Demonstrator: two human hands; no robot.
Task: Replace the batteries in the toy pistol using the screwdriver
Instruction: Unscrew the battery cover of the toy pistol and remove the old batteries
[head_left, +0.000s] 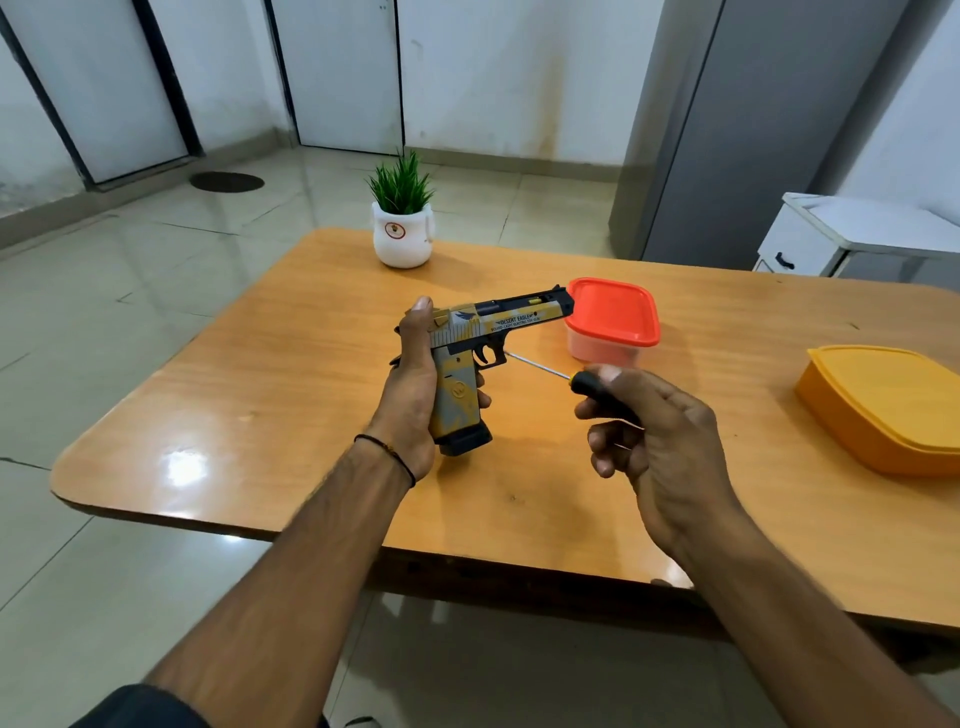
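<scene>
**Head view.** The toy pistol (483, 338) is held above the table (260, 415) by the left hand (415, 395), whose fingers and thumb are wrapped round the grip. The barrel is pointed to the right, towards a red-lidded container (613, 317). The screwdriver (576, 378) is gripped by its black handle in the curled fingers of the right hand (660, 431), with the shaft directed at the trigger guard. The tip may be touching the pistol, but this cannot be confirmed. An orange container (883, 405) is seen at the right, and a potted plant (402, 223) at the far edge.
</scene>
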